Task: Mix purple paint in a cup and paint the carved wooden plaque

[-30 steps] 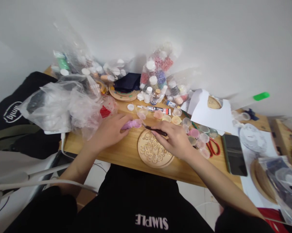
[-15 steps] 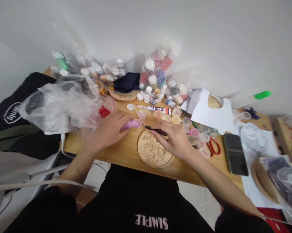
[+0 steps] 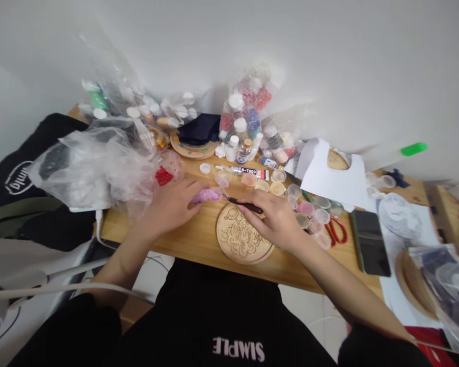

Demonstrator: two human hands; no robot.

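A round wooden disc (image 3: 241, 240) with a carved flower pattern lies on the wooden table (image 3: 198, 239) in front of me. My right hand (image 3: 277, 220) rests on the disc's upper right part, fingers closed on a thin dark tool (image 3: 246, 206) whose tip points left. My left hand (image 3: 172, 205) lies left of the disc and grips a small pink cup (image 3: 206, 195). The tool's tip reaches the rim of that pink cup.
Several small cups of colour (image 3: 309, 216) lie right of the disc, with red scissors (image 3: 334, 230) and a dark phone (image 3: 370, 243). A glue tube (image 3: 248, 172), bottles (image 3: 239, 142) and plastic bags (image 3: 95, 163) crowd the back. White paper (image 3: 334, 178) lies at right.
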